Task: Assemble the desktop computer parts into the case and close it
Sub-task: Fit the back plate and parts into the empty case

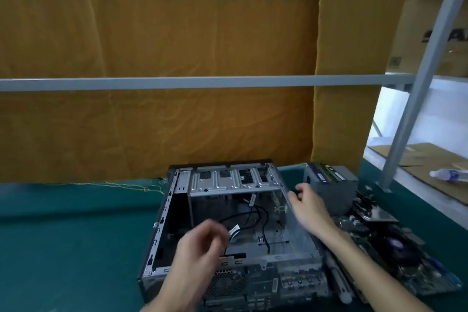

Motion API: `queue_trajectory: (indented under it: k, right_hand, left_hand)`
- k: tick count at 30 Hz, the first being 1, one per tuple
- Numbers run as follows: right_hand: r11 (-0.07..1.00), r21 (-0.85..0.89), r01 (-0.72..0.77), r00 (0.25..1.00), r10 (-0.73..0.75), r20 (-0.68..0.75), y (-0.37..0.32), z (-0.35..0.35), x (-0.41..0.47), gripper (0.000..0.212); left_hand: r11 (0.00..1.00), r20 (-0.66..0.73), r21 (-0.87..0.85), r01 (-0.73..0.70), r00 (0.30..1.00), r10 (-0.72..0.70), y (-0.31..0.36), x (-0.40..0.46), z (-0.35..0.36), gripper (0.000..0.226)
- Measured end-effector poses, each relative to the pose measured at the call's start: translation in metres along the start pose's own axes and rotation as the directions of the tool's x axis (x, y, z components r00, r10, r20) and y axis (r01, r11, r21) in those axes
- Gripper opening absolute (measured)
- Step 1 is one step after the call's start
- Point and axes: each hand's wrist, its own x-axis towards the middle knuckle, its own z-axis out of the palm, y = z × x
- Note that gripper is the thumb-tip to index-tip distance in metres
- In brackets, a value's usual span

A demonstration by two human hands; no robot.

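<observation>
An open grey metal desktop computer case (228, 223) lies on its side on the teal-covered tabletop (76, 235), its side panel off and the bare interior facing up, with loose black cables (255, 213) trailing across its floor. The left hand (202, 243) hovers over the near part of the case, fingers curled, close to a white cable connector (233, 230) — motion blur makes it impossible to tell whether it pinches the connector or holds nothing. The right hand (307, 201) is at the case's right wall near the far corner, fingers loosely bent; whether it touches the wall is unclear. Just right of the case lie a green motherboard with a dark round fan (395, 248) and, farther back, a grey box-shaped power supply (331, 185). A mustard-yellow cloth (164, 45) hangs behind a grey metal rail (177, 82).
</observation>
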Motion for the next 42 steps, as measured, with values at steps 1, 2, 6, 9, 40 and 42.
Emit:
queue_trajectory:
  k: [1, 2, 6, 9, 40, 42]
  right_hand:
    - [0.997, -0.065, -0.038, 0.996, 0.043, 0.084, -0.005, 0.007, 0.014, 0.041]
    - [0.990, -0.132, -0.057, 0.988, 0.075, 0.135, -0.008, 0.012, 0.024, 0.043]
    - [0.967, -0.245, -0.075, 0.981, 0.115, 0.154, -0.012, 0.031, 0.043, 0.042]
    - [0.969, -0.235, -0.076, 0.986, 0.109, 0.128, -0.001, 0.035, 0.046, 0.034]
    - [0.983, 0.104, -0.153, 0.984, 0.142, 0.106, 0.022, 0.037, 0.051, 0.040]
    - [0.984, 0.097, -0.149, 0.985, 0.140, 0.098, 0.022, 0.037, 0.051, 0.040]
  left_hand:
    - [0.999, 0.073, 0.032, 0.030, 0.997, -0.032, -0.002, 0.023, 0.008, 0.027]
    - [0.993, 0.144, 0.087, 0.082, 0.985, -0.094, -0.002, 0.042, 0.016, 0.024]
    - [0.909, 0.351, 0.330, 0.255, 0.861, -0.368, -0.034, 0.122, 0.053, 0.016]
    - [0.864, 0.476, 0.448, 0.229, 0.757, -0.447, -0.051, 0.151, 0.077, 0.035]
    - [0.685, 0.492, -0.204, 0.699, 0.679, -0.546, -0.072, 0.170, 0.148, 0.018]
    - [0.702, 0.505, -0.195, 0.685, 0.684, -0.527, -0.073, 0.172, 0.147, 0.018]
